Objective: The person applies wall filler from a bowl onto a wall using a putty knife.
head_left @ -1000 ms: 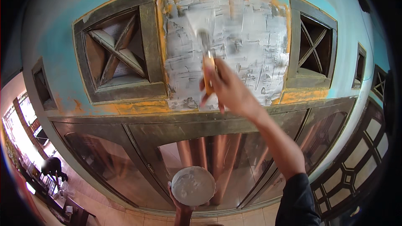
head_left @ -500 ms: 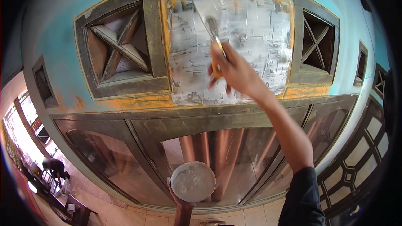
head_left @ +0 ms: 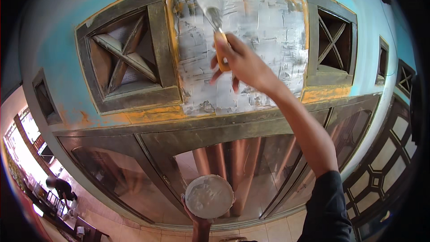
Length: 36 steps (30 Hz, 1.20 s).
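My right hand point(head_left: 244, 65) is raised to the wall, closed around the orange-yellow handle of a putty knife point(head_left: 215, 15). Its wide metal blade lies against the upper left part of a white and grey putty patch point(head_left: 268, 40), slightly blurred by motion. Low in the middle, my left hand point(head_left: 199, 217) grips a round container of pale grey putty point(head_left: 209, 196) from below and the sides. Most of that hand's fingers are hidden behind the container.
Wooden vents with crossed slats, a left one point(head_left: 127, 54) and a right one point(head_left: 333, 40), flank the patch. Below runs a dark wooden frame with glass panes point(head_left: 112, 170) and brownish curtains point(head_left: 248, 166). Another person point(head_left: 62, 189) bends near a table at far left.
My right hand and the putty knife have moved up and left over the patch. My left hand still holds the container at nearly the same place.
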Available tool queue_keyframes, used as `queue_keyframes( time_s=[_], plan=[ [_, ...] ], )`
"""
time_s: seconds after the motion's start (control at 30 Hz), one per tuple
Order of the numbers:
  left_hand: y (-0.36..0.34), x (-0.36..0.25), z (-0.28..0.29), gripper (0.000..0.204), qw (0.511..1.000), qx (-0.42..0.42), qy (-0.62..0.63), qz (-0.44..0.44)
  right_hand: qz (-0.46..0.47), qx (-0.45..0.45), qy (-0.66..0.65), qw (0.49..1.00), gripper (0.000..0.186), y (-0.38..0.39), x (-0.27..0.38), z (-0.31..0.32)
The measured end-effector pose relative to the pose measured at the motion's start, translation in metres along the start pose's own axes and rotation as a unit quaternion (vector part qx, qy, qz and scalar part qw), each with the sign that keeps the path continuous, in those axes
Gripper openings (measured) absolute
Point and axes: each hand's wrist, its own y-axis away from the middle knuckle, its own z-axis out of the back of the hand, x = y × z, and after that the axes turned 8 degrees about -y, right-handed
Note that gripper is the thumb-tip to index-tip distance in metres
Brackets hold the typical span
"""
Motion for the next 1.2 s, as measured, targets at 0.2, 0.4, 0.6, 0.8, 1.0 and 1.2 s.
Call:
queue_keyframes(
  time_s=[0.2, 0.4, 0.6, 0.8, 1.0, 1.2],
  plan=[
    [-0.032, -0.024, 0.016, 0.074, 0.710, 0.021, 0.483, 0.513, -0.124, 0.051, -0.031, 0.991, 0.043, 0.017, -0.058, -0.009],
    [-0.046, -0.029, 0.005, 0.069, 0.650, 0.053, 0.578, 0.490, -0.188, 0.098, -0.011, 0.977, 0.028, 0.158, -0.133, -0.019],
    [-0.045, -0.036, -0.005, 0.066, 0.614, 0.034, 0.598, 0.514, -0.016, 0.109, 0.298, 0.948, 0.021, 0.247, -0.180, -0.015],
    [-0.041, -0.045, -0.016, 0.059, 0.609, 0.042, 0.618, 0.496, 0.005, 0.098, 0.365, 0.926, 0.027, 0.258, -0.176, -0.009],
    [-0.042, -0.059, -0.021, 0.062, 0.604, 0.038, 0.592, 0.532, 0.018, 0.114, 0.415, 0.902, 0.030, 0.259, -0.168, 0.010],
    [-0.039, -0.052, -0.018, 0.066, 0.584, 0.052, 0.629, 0.511, -0.015, 0.131, 0.445, 0.886, 0.028, 0.263, -0.149, 0.037]
  ],
)
